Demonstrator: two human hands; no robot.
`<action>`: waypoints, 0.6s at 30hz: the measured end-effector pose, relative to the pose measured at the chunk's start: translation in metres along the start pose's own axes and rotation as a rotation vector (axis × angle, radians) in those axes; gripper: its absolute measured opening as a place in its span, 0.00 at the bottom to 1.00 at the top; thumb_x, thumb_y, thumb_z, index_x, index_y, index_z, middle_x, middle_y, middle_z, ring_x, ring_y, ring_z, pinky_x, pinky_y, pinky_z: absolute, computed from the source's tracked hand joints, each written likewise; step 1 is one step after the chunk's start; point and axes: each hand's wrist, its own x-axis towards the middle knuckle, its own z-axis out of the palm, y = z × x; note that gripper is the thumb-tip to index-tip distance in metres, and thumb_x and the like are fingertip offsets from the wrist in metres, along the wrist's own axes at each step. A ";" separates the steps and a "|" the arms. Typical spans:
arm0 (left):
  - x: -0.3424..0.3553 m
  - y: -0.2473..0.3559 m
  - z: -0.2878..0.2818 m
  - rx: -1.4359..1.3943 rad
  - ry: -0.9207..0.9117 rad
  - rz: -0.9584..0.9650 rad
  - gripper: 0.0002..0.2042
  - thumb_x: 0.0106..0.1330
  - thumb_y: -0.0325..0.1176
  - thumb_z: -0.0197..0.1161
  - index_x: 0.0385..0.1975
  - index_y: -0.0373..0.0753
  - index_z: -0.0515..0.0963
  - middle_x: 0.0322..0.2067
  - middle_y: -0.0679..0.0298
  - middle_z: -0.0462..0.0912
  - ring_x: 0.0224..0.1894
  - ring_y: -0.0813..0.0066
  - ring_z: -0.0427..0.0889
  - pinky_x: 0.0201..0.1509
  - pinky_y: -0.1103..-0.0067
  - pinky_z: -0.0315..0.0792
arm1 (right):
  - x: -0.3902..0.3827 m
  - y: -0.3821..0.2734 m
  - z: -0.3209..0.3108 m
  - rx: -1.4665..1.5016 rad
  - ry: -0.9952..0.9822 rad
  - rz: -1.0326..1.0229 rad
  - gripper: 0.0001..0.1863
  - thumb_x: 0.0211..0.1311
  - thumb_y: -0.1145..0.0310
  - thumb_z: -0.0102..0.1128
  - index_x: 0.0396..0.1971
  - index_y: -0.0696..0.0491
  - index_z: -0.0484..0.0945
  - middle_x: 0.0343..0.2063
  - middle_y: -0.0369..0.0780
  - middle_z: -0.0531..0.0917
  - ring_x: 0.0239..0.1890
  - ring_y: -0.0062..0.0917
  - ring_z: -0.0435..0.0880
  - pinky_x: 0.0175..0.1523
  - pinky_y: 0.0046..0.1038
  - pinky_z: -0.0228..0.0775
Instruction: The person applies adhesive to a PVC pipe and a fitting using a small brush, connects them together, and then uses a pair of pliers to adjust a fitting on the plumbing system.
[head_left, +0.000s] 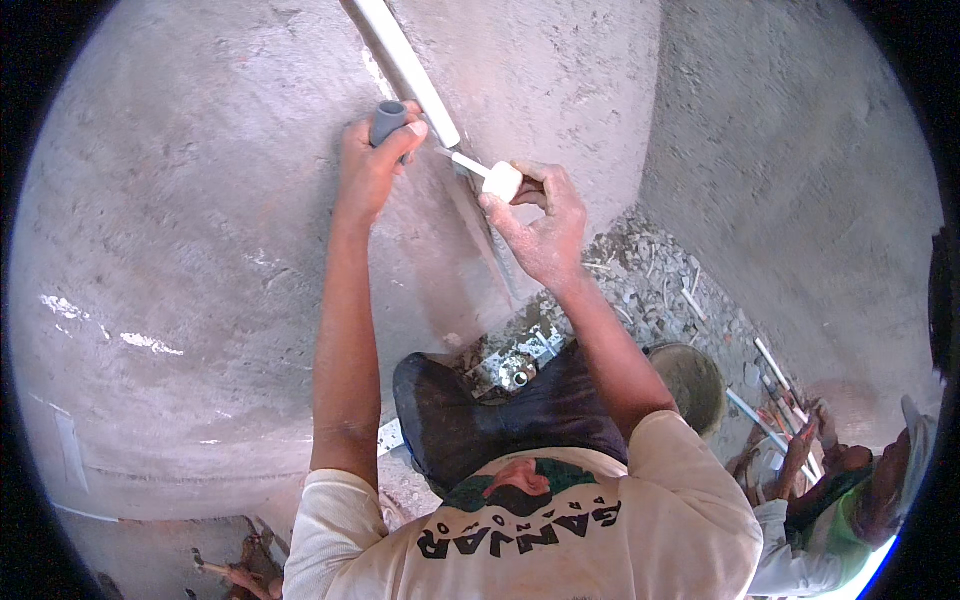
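My left hand (368, 168) is closed around a short grey pipe fitting (388, 122), its open mouth facing up. It is beside a white pipe (412, 78) that lies in a groove (488, 240) cut into the grey plastered wall. In my right hand (550, 222), thumb and fingers pinch the white lid of an applicator brush (502, 182). Its thin white stem points at the pipe's lower end; whether the tip touches the pipe I cannot tell. Between my knees is a small round open container (519, 377).
Rubble and broken bits (650, 270) cover the floor along the wall's foot. A bucket (688, 385) stands by my right arm. Several loose pipes (770, 425) lie at the lower right, near another person (860, 510) and that person's hands. A second wall (790, 180) rises on the right.
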 end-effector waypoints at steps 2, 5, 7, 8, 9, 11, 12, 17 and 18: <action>0.001 0.000 -0.001 -0.003 -0.009 -0.008 0.13 0.56 0.38 0.66 0.35 0.36 0.81 0.22 0.73 0.75 0.23 0.88 0.70 0.24 0.87 0.60 | 0.005 0.001 0.002 -0.040 -0.002 -0.032 0.21 0.50 0.68 0.72 0.43 0.59 0.75 0.36 0.43 0.78 0.34 0.26 0.82 0.39 0.27 0.78; 0.000 0.004 -0.001 0.004 -0.026 -0.018 0.14 0.56 0.38 0.66 0.36 0.35 0.81 0.22 0.72 0.76 0.23 0.88 0.70 0.24 0.87 0.60 | 0.009 0.000 0.000 -0.101 0.031 -0.054 0.22 0.50 0.68 0.72 0.44 0.59 0.75 0.35 0.44 0.78 0.34 0.26 0.82 0.39 0.27 0.78; 0.000 0.005 0.000 -0.010 -0.034 -0.027 0.14 0.56 0.38 0.66 0.37 0.35 0.81 0.23 0.72 0.76 0.24 0.88 0.70 0.24 0.87 0.61 | 0.011 0.000 -0.004 -0.106 0.065 -0.028 0.23 0.49 0.68 0.72 0.44 0.59 0.75 0.35 0.44 0.79 0.33 0.26 0.82 0.38 0.27 0.77; 0.000 0.003 -0.002 -0.011 -0.032 -0.026 0.14 0.56 0.38 0.66 0.37 0.34 0.81 0.23 0.72 0.76 0.24 0.88 0.70 0.24 0.87 0.60 | 0.011 -0.001 -0.005 -0.090 0.083 0.000 0.23 0.49 0.68 0.72 0.44 0.58 0.75 0.34 0.44 0.79 0.33 0.27 0.82 0.38 0.27 0.77; 0.001 0.001 -0.004 -0.012 -0.031 -0.024 0.15 0.55 0.38 0.66 0.37 0.34 0.81 0.23 0.72 0.76 0.24 0.88 0.70 0.24 0.87 0.60 | 0.011 -0.002 -0.006 -0.075 0.101 0.028 0.23 0.49 0.68 0.72 0.44 0.58 0.75 0.34 0.44 0.78 0.33 0.27 0.82 0.38 0.27 0.77; 0.001 -0.001 -0.005 -0.024 -0.030 -0.027 0.15 0.55 0.37 0.67 0.37 0.34 0.80 0.23 0.71 0.76 0.24 0.88 0.70 0.24 0.87 0.60 | 0.014 -0.012 -0.004 -0.067 0.062 0.013 0.23 0.47 0.68 0.73 0.44 0.57 0.76 0.34 0.43 0.78 0.33 0.27 0.82 0.39 0.29 0.77; 0.001 -0.001 -0.005 -0.032 -0.027 -0.030 0.15 0.55 0.37 0.67 0.37 0.34 0.80 0.22 0.71 0.76 0.24 0.88 0.70 0.24 0.87 0.60 | 0.015 -0.014 -0.001 -0.074 0.027 -0.017 0.22 0.47 0.68 0.73 0.43 0.57 0.76 0.34 0.43 0.78 0.34 0.28 0.82 0.39 0.30 0.76; -0.001 0.005 -0.003 -0.029 -0.013 -0.039 0.14 0.54 0.38 0.66 0.35 0.34 0.81 0.23 0.71 0.76 0.24 0.87 0.69 0.25 0.86 0.60 | 0.025 -0.021 0.001 -0.268 -0.096 -0.170 0.21 0.46 0.68 0.72 0.42 0.57 0.77 0.34 0.43 0.77 0.35 0.29 0.80 0.37 0.30 0.75; -0.001 0.008 -0.002 -0.023 -0.022 -0.038 0.14 0.54 0.38 0.66 0.35 0.34 0.81 0.23 0.71 0.76 0.24 0.87 0.69 0.26 0.86 0.60 | 0.026 -0.020 0.000 -0.319 -0.082 -0.197 0.21 0.46 0.68 0.72 0.41 0.57 0.77 0.34 0.43 0.77 0.34 0.30 0.79 0.37 0.30 0.74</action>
